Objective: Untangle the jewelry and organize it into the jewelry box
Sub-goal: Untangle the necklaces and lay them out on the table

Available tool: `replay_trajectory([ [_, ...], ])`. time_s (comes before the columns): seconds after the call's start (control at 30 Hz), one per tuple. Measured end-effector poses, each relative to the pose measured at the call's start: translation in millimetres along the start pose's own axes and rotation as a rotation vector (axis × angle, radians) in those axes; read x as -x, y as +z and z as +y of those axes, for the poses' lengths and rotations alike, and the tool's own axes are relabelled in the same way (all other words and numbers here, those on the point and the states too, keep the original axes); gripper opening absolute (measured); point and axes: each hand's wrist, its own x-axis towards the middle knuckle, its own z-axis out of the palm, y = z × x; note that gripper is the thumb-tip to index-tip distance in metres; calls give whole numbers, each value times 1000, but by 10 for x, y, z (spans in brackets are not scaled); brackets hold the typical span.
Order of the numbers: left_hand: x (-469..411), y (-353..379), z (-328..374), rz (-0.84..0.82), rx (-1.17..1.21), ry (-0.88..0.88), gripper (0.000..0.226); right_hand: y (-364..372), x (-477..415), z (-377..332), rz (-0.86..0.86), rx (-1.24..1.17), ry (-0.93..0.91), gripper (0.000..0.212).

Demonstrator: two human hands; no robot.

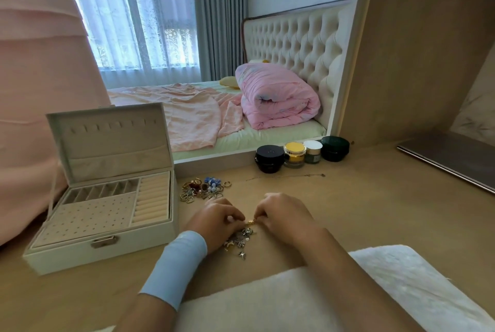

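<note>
A tangled clump of silver and gold jewelry (239,242) lies on the wooden desk in front of me. My left hand (217,223) and my right hand (286,216) both pinch a small gold piece (251,222) at the top of the clump, fingertips almost touching. A pale blue band wraps my left wrist. The white jewelry box (80,251) stands open at the left, its slots, ring rolls and earring panel holding nothing. A second pile of rings and blue pieces (205,188) lies beyond my hands. A thin chain (286,177) is stretched out behind it.
Several cosmetic jars (294,155) stand at the base of a mirror (214,63) behind the desk. A closed laptop (452,160) lies at the far right. A white fluffy stool (308,299) sits under my arms. Pink fabric (32,90) hangs at the left.
</note>
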Motion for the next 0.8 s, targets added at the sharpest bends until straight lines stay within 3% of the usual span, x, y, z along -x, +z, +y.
replay_trajectory([
  [0.2, -24, -17, -61, -11, 35, -14, 15, 48, 0, 75, -18, -11, -10, 19],
  [0.37, -18, -52, 52, -19, 436, -43, 20, 44, -37, 32, 112, -536, 29, 9],
  [0.5, -59, -131, 68, 5, 687, -56, 10, 65, -84, -13, 225, -882, 26, 11],
  [0.67, -66, -241, 18, 29, 753, -18, 6, 93, -108, -82, 227, -1209, 85, 13],
  [0.8, -50, -231, -7, 37, 664, -48, 7, 158, -130, -86, 227, -1201, 132, 13],
])
